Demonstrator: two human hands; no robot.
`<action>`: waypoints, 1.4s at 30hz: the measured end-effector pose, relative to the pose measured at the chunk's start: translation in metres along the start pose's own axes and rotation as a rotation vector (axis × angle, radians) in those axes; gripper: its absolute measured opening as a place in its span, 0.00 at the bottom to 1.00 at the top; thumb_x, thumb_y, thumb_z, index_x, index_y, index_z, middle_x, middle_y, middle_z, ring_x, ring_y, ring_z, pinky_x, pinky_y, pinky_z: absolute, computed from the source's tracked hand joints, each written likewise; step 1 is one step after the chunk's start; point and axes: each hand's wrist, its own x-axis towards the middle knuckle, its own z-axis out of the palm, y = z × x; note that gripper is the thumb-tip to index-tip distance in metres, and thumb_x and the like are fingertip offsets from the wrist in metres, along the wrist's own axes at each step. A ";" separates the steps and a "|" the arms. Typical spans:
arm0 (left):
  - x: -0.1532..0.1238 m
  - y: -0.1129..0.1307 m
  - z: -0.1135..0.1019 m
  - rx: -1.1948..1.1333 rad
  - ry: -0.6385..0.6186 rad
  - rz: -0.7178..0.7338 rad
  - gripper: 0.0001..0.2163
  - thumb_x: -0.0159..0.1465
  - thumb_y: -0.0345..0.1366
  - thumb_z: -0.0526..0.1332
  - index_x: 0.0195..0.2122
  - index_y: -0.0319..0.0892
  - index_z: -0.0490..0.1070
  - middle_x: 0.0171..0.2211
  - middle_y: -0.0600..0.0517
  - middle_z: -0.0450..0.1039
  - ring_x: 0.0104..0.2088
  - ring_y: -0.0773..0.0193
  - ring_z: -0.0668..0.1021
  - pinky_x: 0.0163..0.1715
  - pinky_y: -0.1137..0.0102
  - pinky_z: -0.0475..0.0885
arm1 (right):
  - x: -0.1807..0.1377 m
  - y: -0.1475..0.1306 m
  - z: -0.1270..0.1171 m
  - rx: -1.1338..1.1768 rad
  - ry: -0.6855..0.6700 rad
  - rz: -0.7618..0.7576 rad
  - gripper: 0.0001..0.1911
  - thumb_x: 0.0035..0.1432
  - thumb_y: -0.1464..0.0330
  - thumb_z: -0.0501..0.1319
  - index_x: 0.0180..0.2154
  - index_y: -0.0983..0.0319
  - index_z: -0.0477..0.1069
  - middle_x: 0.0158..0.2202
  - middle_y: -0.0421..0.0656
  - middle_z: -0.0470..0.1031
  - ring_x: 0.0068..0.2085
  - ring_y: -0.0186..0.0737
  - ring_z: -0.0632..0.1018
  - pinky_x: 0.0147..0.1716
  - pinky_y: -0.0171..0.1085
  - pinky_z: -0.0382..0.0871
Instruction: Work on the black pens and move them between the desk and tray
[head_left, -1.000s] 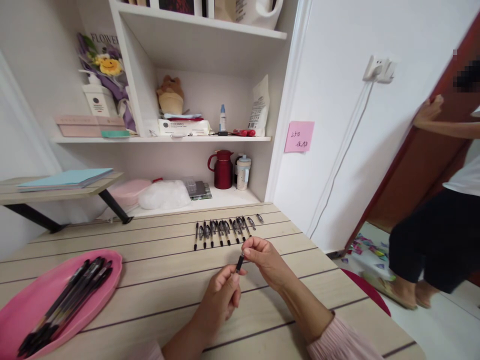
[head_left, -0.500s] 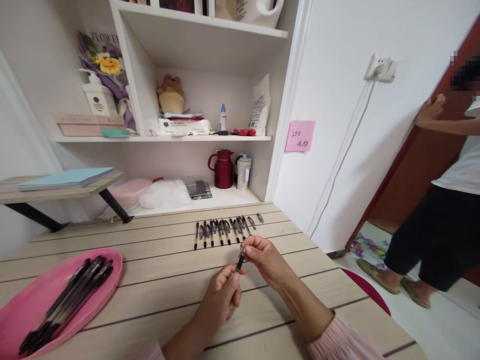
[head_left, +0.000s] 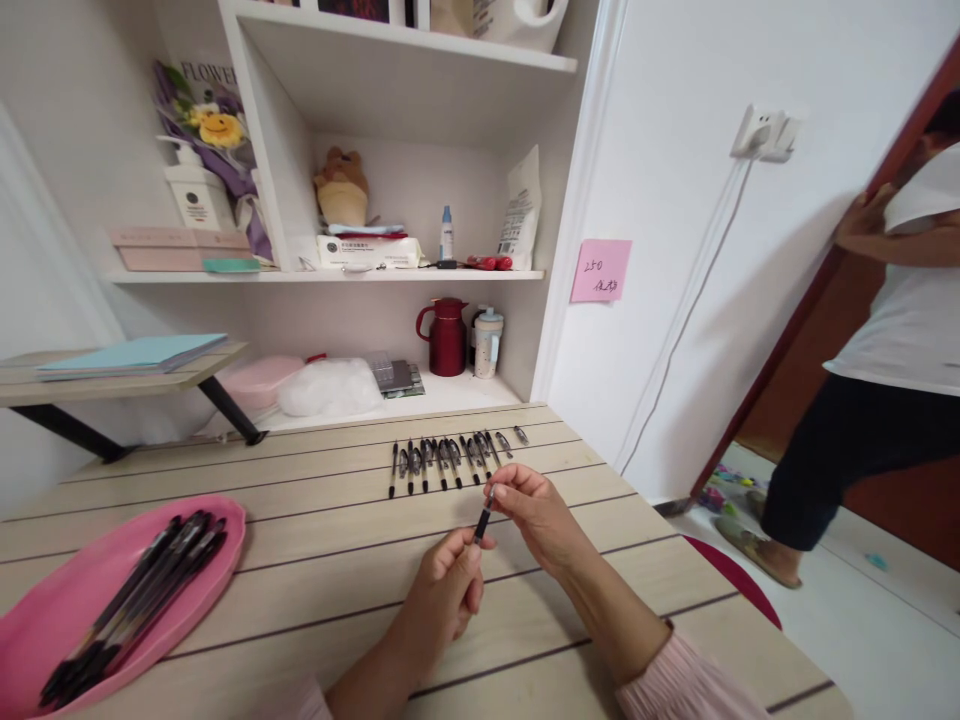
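Above the wooden table [head_left: 315,590], my left hand [head_left: 442,590] is closed around the lower end of a black pen [head_left: 484,518]. My right hand [head_left: 536,515] pinches the pen's upper end, where a short clear section shows below the fingers. Just beyond my hands, a row of several pen parts [head_left: 450,460] lies side by side on the table. At the left, a pink tray [head_left: 45,620] holds several whole black pens [head_left: 135,600].
White shelves [head_left: 337,278] behind the table carry a red jug [head_left: 445,338], a cup, a plush toy and bottles. A pink note [head_left: 599,270] is stuck on the wall. At the right, another person [head_left: 885,340] stands by a brown door.
My right hand has drawn the pen's upper end slightly up and away from my left hand. The person at the door has stepped further into the doorway.
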 end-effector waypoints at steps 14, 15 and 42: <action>-0.001 -0.001 0.003 0.041 0.090 0.093 0.16 0.56 0.47 0.55 0.41 0.41 0.63 0.14 0.62 0.57 0.11 0.76 0.51 0.12 0.77 0.44 | -0.003 0.002 0.004 -0.122 -0.036 0.040 0.11 0.41 0.63 0.67 0.27 0.63 0.74 0.25 0.41 0.73 0.27 0.33 0.70 0.31 0.34 0.64; -0.001 -0.002 0.004 0.087 0.136 0.141 0.16 0.56 0.46 0.55 0.40 0.41 0.65 0.14 0.61 0.57 0.12 0.75 0.54 0.13 0.77 0.48 | -0.003 0.002 0.005 -0.133 -0.019 0.018 0.10 0.41 0.64 0.67 0.26 0.63 0.74 0.25 0.41 0.74 0.27 0.33 0.70 0.30 0.34 0.64; -0.002 -0.005 0.008 0.303 0.248 0.294 0.14 0.59 0.43 0.53 0.40 0.40 0.68 0.17 0.58 0.59 0.19 0.69 0.63 0.21 0.75 0.57 | -0.001 0.008 0.004 -0.123 -0.020 -0.020 0.10 0.42 0.63 0.67 0.23 0.62 0.69 0.22 0.38 0.70 0.25 0.32 0.68 0.28 0.33 0.60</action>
